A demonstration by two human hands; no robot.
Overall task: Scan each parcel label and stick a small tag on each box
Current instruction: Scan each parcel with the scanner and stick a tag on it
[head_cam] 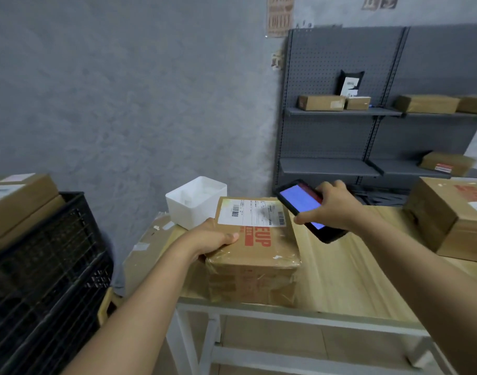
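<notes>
A brown cardboard parcel (256, 253) with red print stands at the left front of the wooden table (340, 272). A white shipping label (252, 215) with barcodes lies on its top. My left hand (214, 236) grips the parcel's left top edge, thumb on top. My right hand (332, 205) holds a black handheld scanner (305, 205) with a lit blue screen, tilted just right of and above the label.
A white plastic bin (196, 201) stands behind the parcel. A second large box (451, 220) sits at the table's right. A black crate (42, 280) with boxes on top is at the left. Grey shelves (367, 112) with several parcels stand behind.
</notes>
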